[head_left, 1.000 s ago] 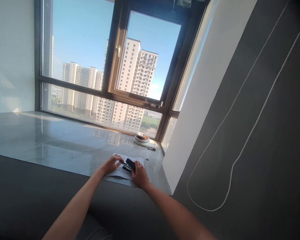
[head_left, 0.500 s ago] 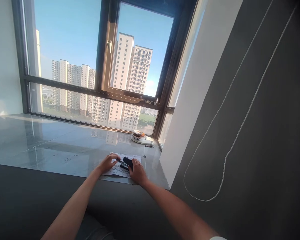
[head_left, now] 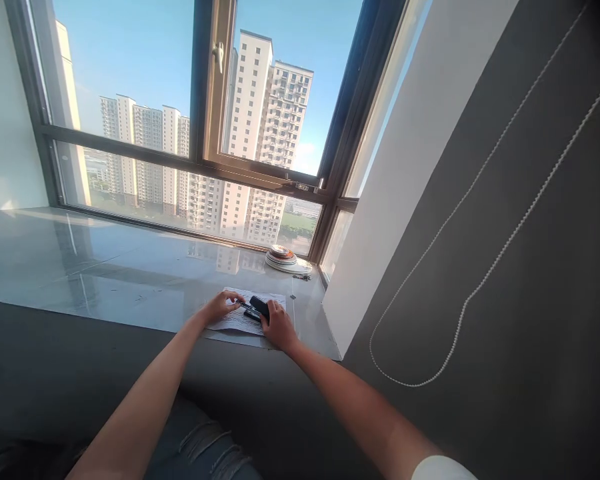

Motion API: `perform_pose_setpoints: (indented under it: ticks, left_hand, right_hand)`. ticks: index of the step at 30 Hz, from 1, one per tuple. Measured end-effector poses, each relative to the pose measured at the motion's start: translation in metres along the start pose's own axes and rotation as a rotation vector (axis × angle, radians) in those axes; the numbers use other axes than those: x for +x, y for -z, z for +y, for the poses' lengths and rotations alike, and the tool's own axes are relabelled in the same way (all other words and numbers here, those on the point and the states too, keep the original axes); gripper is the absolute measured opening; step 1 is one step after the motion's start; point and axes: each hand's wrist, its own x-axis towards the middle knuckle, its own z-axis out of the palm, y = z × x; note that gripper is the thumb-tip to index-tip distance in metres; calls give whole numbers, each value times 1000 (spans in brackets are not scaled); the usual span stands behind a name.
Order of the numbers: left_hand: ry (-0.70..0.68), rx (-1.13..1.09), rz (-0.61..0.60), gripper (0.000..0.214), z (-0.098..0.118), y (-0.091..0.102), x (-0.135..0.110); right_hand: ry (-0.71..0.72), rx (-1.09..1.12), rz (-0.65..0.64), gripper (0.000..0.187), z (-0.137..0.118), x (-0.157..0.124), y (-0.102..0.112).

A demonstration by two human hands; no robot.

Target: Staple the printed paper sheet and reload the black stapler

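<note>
A printed paper sheet (head_left: 240, 321) lies on the glossy grey window ledge (head_left: 105, 267) near its front edge. On the sheet sits a small black device (head_left: 259, 308). My right hand (head_left: 279, 327) is curled around the device's right end and grips it. My left hand (head_left: 220, 307) rests on the sheet just to the left, its fingertips pinched at a thin dark part sticking out of the device's left end.
A flat round white spool with an orange top (head_left: 283, 257) lies by the window corner, small dark bits beside it. A white wall (head_left: 395, 167) closes the ledge on the right. A white bead chain (head_left: 480, 280) hangs on the dark wall. My knees in ripped jeans (head_left: 205, 453) are below.
Both hands stay on the device and paper. The camera has tilted down and shifted, so the ledge sits higher in view and my jeans now show at the bottom.
</note>
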Motion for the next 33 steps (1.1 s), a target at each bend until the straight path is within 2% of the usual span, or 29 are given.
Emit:
perform_pose_setpoints:
  ticks: [9,22,29,33]
  left_hand:
    - [13,27,20,29,-5,-3,-1]
    - [-48,-7,34,26,-6,-6,-2]
    - [-69,4,100,22,6,-3,-5]
    - [-34,5,127,25,11,-1,-6]
  right_hand:
    - [0,3,16,21,0,0,-1]
    - [4,3,36,23,2,0,-6]
    - [3,28,25,23,1,-1,-4]
    - [6,31,23,22,3,-1,-5]
